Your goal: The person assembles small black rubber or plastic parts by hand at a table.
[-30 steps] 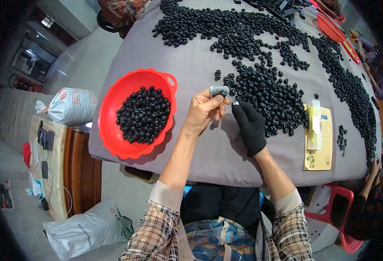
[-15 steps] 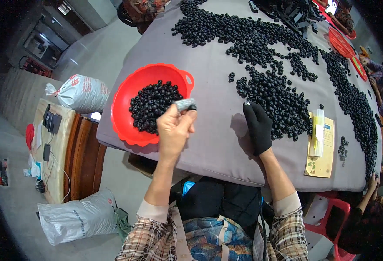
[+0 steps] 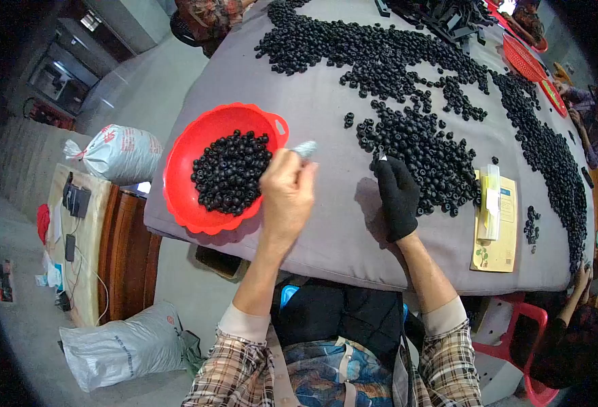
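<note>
Fingers of the bare left hand (image 3: 288, 197) are curled beside the rim of a red bowl (image 3: 179, 183), a grey wrap (image 3: 305, 149) on one of them; blur hides whether they grip anything. Those of the gloved right hand (image 3: 398, 200) are drawn together, a small pale tip showing at their ends; I cannot tell what they hold. Just beyond and right of the gloved fingers spreads a heap of small black rings (image 3: 428, 159); more black pieces (image 3: 227, 173) fill the bowl, left of the bare fingers. Under both hands lies a table covered in grey cloth (image 3: 333, 234). Right of the glove, a clear case (image 3: 491, 203) rests on a tan booklet (image 3: 508, 227). Well left of the fingers, a white sack (image 3: 126, 156) stands by a brown cabinet (image 3: 132, 254); a second sack (image 3: 122, 346) lies lower, on a grey floor (image 3: 183, 288).
</note>
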The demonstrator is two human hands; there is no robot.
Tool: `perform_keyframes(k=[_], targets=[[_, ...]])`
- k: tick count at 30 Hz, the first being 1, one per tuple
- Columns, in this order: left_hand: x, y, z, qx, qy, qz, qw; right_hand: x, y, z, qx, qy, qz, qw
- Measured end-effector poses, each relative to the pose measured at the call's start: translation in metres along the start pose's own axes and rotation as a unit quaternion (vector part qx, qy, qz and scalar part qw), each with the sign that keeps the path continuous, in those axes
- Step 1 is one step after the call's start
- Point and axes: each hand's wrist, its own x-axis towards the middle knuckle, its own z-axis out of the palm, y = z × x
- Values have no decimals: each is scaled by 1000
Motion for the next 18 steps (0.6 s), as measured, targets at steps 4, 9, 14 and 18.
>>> perform_keyframes(k=[4,9,14,18], targets=[[-9,-13,52,-75,-95,-29,992,-1,0,-4,-29,-6,13,999],[-1,-9,87,-51,-201,7,978,3,1,-10,-34,56,26,997],[6,-7,95,23,-210,34,977,2,-6,-8,-161,39,-135,977],[7,-18,95,11,-217,34,976,2,-7,-3,-122,44,-125,984]])
